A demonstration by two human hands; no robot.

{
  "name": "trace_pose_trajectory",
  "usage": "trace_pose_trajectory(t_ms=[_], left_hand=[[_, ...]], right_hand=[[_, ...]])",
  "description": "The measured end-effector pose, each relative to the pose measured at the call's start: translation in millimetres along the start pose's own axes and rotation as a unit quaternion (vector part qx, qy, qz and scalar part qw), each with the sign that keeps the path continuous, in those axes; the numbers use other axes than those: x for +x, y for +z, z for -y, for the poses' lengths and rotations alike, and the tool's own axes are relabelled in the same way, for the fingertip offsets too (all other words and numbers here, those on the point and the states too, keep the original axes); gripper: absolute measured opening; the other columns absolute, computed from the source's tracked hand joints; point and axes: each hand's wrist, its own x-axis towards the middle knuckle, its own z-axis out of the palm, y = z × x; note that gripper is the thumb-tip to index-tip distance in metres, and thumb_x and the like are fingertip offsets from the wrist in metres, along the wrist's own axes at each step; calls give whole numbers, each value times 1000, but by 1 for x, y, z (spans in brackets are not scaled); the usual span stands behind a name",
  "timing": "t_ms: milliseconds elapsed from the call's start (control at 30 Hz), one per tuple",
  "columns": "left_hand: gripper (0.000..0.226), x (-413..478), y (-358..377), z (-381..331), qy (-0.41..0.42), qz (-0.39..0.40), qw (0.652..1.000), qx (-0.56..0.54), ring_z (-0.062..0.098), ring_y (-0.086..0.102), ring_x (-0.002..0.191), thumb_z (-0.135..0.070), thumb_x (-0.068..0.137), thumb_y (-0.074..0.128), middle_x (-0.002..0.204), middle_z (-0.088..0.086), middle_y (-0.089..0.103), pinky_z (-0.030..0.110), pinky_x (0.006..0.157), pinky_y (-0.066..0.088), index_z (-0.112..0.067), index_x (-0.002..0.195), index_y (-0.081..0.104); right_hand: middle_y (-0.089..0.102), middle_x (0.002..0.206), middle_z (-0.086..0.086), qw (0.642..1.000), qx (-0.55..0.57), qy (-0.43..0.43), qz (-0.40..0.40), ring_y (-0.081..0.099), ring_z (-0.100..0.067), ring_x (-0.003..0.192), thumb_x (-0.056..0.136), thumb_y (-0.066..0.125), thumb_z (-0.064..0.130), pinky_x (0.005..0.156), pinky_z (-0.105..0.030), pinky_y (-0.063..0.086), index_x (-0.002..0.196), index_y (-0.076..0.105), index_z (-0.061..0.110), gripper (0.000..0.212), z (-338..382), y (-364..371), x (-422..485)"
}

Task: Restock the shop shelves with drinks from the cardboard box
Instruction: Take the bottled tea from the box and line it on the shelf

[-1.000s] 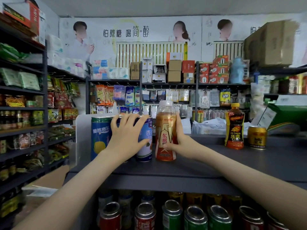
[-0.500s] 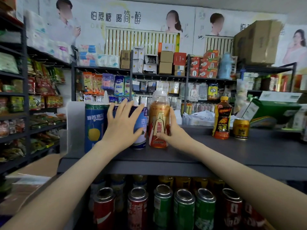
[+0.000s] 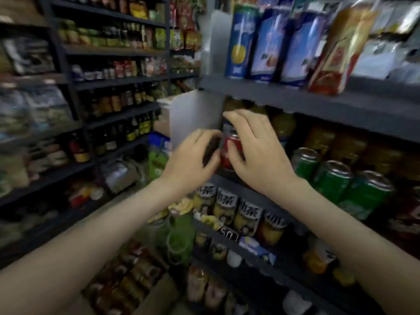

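A narrow shop aisle in dim light, much of it smeared by blur. Along the left runs the left rack, dark metal with several boards, packed with packets above and rows of small bottles lower down. The right rack has thick grey boards that slant across the view. A pale grey panel stands upright at its left end. The floor cannot be made out.
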Motion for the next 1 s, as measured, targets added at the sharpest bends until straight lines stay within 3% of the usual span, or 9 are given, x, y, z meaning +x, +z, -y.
trace_pose_trajectory(t_ms=[167, 300, 467, 600, 733, 833, 900, 1000], left_hand=[[50, -174, -24, 66, -215, 159, 962, 62, 24, 58, 111, -41, 83, 40, 117, 6, 62, 31, 87, 50, -18, 124, 57], [46, -271, -65, 114, -382, 240, 885, 117, 21, 54, 118, -41, 91, 48, 130, 0, 55, 31, 94, 46, -25, 135, 47], [48, -331, -90, 180, -522, 301, 788, 130, 22, 53, 119, -31, 96, 48, 136, 5, 50, 29, 94, 44, -20, 142, 37], [45, -376, -76, 249, -566, 336, 746, 101, 28, 56, 115, -30, 98, 44, 130, 10, 55, 30, 85, 43, -19, 141, 37], [51, -419, -47, 325, -586, 370, 718, 63, 29, 51, 122, -35, 93, 37, 136, 7, 47, 31, 93, 40, -19, 141, 38], [51, -449, -16, 371, -589, 391, 706, 47, 26, 51, 121, -38, 94, 33, 137, 5, 46, 31, 95, 41, -21, 142, 38], [43, -475, 14, 399, -586, 392, 708, 39, 24, 52, 119, -28, 98, 39, 136, 4, 47, 30, 92, 42, -22, 141, 39], [58, -515, 65, 428, -596, 379, 708, 12, 29, 55, 112, -41, 88, 24, 130, 9, 51, 35, 89, 47, -16, 136, 46]], right_hand=[[56, 121, -15, 976, 154, 7, 154, 53, -34, 109, 88, 54, 13, 90, -46, 49, 133, 47, 2, 47, 83, 115, -70], [39, 144, -6, 913, 234, 44, 331, 35, -26, 132, 96, 47, 20, 104, -39, 39, 149, 26, 15, 58, 143, 191, -102], [36, 144, -2, 857, 246, 61, 449, 34, -21, 132, 97, 45, 21, 104, -31, 36, 150, 20, 20, 59, 184, 289, -107], [36, 142, -1, 816, 214, 85, 531, 35, -20, 131, 98, 44, 20, 103, -30, 37, 150, 18, 23, 58, 201, 388, -115], [39, 139, -3, 758, 191, 135, 609, 45, -23, 123, 96, 45, 14, 97, -32, 43, 151, 16, 27, 64, 213, 492, -147], [30, 149, -6, 708, 164, 174, 665, 45, -27, 124, 96, 44, 13, 93, -35, 45, 152, 13, 27, 65, 220, 559, -183], [25, 153, -8, 696, 153, 183, 677, 40, -28, 130, 96, 43, 14, 99, -38, 44, 153, 12, 27, 65, 223, 603, -213], [25, 153, -11, 693, 132, 192, 682, 29, -31, 137, 95, 44, 13, 108, -43, 35, 152, 15, 27, 66, 222, 665, -261]])
